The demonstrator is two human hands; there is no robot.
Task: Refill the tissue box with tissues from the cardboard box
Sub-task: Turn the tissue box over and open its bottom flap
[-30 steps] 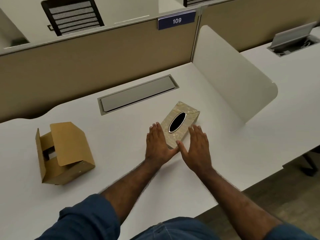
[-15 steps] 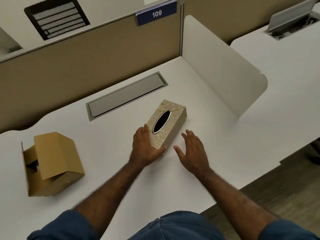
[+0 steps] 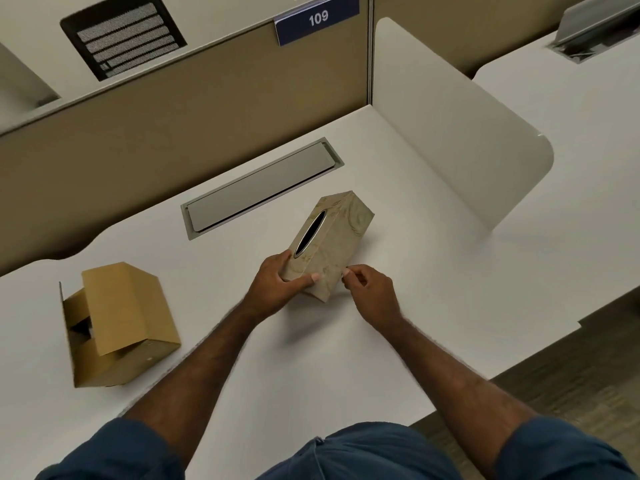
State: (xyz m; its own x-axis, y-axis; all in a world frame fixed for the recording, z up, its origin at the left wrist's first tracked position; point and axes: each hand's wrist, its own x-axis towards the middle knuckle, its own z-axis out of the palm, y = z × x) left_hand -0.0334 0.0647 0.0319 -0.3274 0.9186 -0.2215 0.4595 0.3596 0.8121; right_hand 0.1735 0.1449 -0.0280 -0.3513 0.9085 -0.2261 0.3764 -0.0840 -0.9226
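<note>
A beige marbled tissue box (image 3: 337, 237) with a dark oval slot is tipped up on its long side at the middle of the white desk (image 3: 415, 323). My left hand (image 3: 277, 285) grips its near end, thumb across the bottom face. My right hand (image 3: 369, 289) is at the box's near right corner, fingertips pinched against its edge. A brown cardboard box (image 3: 117, 323) lies on the desk to the left, its flaps open and its inside dark.
A grey cable hatch (image 3: 259, 188) is set into the desk behind the tissue box. A white curved divider (image 3: 450, 126) stands at the right, a tan partition (image 3: 173, 109) with a "109" plate at the back. The desk's front edge runs near my lap.
My left hand closed on the tissue box and tilted it up onto its side. My right hand moved from flat on the desk to the box's near corner.
</note>
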